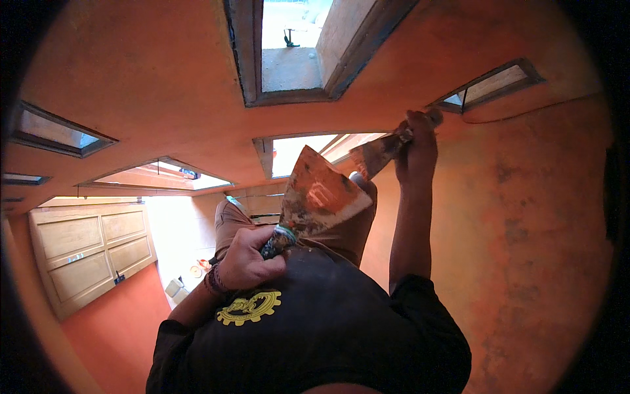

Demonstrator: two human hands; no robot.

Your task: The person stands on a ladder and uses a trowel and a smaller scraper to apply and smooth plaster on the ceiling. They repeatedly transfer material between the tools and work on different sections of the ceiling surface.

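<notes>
My left hand (251, 261) is closed round the dark, paint-spattered handle of a wide putty knife (316, 194). Its broad, stained blade points up and to the right, with a smear of orange filler or paint on its face. Farther right and higher, my raised right hand (420, 146) grips a narrower putty knife (377, 156). That blade slants down to the left, its end coated in orange, and sits near the upper right edge of the wide blade. Whether the two blades touch I cannot tell.
An orange wall (151, 72) spans the view, with several framed openings, including a tall window (289, 69) top centre. A thin cable (505, 120) runs along it at right. Dark patches mark the right wall (518, 249). A panelled wooden door (92, 253) stands left, with small containers (176, 287) beside it.
</notes>
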